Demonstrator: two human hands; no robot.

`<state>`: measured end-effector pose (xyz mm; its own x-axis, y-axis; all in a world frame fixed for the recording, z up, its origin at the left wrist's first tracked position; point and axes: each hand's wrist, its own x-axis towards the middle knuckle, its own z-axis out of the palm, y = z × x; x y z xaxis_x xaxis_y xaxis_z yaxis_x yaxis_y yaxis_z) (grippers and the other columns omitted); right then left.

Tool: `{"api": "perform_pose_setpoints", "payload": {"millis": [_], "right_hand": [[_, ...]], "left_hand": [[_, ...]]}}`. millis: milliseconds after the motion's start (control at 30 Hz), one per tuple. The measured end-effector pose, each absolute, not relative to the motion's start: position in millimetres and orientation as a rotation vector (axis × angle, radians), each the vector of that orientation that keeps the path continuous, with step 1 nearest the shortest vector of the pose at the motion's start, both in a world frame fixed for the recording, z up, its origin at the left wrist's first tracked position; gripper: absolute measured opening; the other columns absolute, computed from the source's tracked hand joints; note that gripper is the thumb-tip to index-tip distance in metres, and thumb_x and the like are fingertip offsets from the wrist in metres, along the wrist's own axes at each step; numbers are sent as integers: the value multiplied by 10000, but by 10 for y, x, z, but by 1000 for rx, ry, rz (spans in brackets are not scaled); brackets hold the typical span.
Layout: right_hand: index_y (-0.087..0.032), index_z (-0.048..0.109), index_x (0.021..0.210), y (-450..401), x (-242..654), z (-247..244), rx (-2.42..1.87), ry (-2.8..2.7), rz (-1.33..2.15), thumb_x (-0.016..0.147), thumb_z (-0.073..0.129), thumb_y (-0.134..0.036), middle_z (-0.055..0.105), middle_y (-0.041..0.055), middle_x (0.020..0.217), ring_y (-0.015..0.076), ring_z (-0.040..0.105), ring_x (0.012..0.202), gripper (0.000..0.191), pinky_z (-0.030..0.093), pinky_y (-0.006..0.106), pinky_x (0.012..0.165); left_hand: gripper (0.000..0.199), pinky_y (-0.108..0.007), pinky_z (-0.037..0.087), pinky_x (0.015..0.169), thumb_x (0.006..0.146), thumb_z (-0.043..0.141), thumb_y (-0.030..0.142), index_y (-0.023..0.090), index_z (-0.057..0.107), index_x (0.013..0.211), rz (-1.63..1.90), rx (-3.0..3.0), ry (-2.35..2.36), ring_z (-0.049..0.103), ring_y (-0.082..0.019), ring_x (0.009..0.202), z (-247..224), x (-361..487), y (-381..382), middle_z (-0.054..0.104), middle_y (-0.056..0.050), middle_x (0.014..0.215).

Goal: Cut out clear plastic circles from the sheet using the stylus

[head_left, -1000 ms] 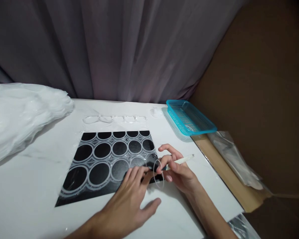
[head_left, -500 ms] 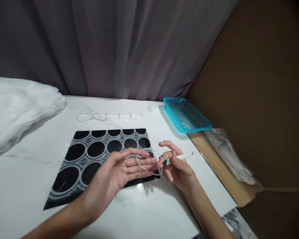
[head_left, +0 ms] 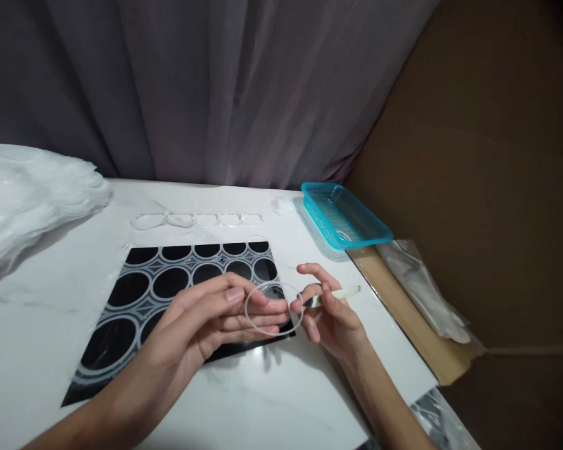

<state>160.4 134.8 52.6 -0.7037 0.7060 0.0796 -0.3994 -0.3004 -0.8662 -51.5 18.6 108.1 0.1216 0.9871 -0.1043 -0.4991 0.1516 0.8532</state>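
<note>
While the left hand (head_left: pixel 206 319) lies palm-up above the black sheet (head_left: pixel 169 300), a clear disc (head_left: pixel 273 308) rests on its fingertips. The right hand (head_left: pixel 331 312), just beside, pinches the disc's edge and a pen-like tool (head_left: pixel 333 295). Advisable: handle edges only, disc level.

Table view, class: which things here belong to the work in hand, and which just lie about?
In hand: left hand, clear disc, right hand, pen-like tool, black sheet of circles.

Lying about: blue basket, white plastic heap, strip of clear rings, cardboard.
</note>
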Motion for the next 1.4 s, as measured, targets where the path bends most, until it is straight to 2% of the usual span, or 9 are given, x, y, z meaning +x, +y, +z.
{"api": "perform_pose_setpoints", "payload": {"millis": [333,533,633,733,833,967,1100,1233,1400], "right_hand": [[-271,654,1256,1336,1626,556,-319,-1244,2051,957,776,-460,779,27,902,86,607,450,374,440,157,423],[-296,708,1199,1368,1620,535,-270,-1251,2021,984,766,-403,787,22,972,58,633,499,247,468,131,477],[-281,725,1146,1385,1633,513,-406,-1403,1865,972,782,-354,789,54,1023,89,655,538,197,501,175,496],[-270,754,1152,1368,1639,513,-691,-1671,1582,948,811,-305,779,73,1092,152,731,744,215,588,241,631],[-284,793,1142,1335,1622,516,-787,-1959,1465,940,817,-320,769,57,1135,200,739,985,206,608,282,801],[-299,806,1141,1309,1572,479,-744,-2163,1520,942,812,-332,779,31,1108,192,739,992,202,595,286,833],[-286,780,1207,1306,1523,412,-704,-2162,1655,945,806,-334,773,39,1138,214,739,1058,268,612,334,916],[-259,773,1209,1315,1488,361,-674,-2169,1699,930,820,-362,769,57,1134,229,741,1064,300,623,363,925],[-255,764,1225,1335,1468,336,-717,-2163,1753,934,817,-368,769,56,1122,226,744,1066,316,629,339,906]], "left_hand": [[284,-515,543,1112,1047,540,374,144,707,1039,1261,731,841,685,-345,1241,1090,-505,173,755,-144,1217],[362,-435,590,1040,1009,611,499,212,664,1223,1263,871,1122,700,-294,1205,1008,-525,217,694,-111,1338],[346,-416,598,979,1033,562,527,262,636,1242,1224,1084,1428,696,-254,1168,854,-599,152,696,-80,1284],[274,-425,587,918,1083,461,459,261,638,1148,1052,1461,1617,682,-232,1090,628,-668,-7,698,-56,1153],[235,-443,553,954,1090,426,252,223,620,1219,920,1980,1682,641,-233,1128,385,-653,-180,672,-69,1190],[319,-482,528,943,1017,492,93,58,616,1309,779,2644,1667,638,-309,1123,172,-543,-292,691,-158,1214],[336,-482,498,923,996,543,93,-21,643,1296,756,2854,1719,649,-328,1075,117,-482,-299,709,-202,1212],[366,-474,472,932,1006,540,110,-30,638,1330,739,2808,1827,640,-329,1077,112,-460,-291,713,-197,1222],[341,-453,462,909,1006,516,111,-17,664,1286,729,2767,1853,639,-311,1033,130,-429,-268,720,-171,1174]]}}
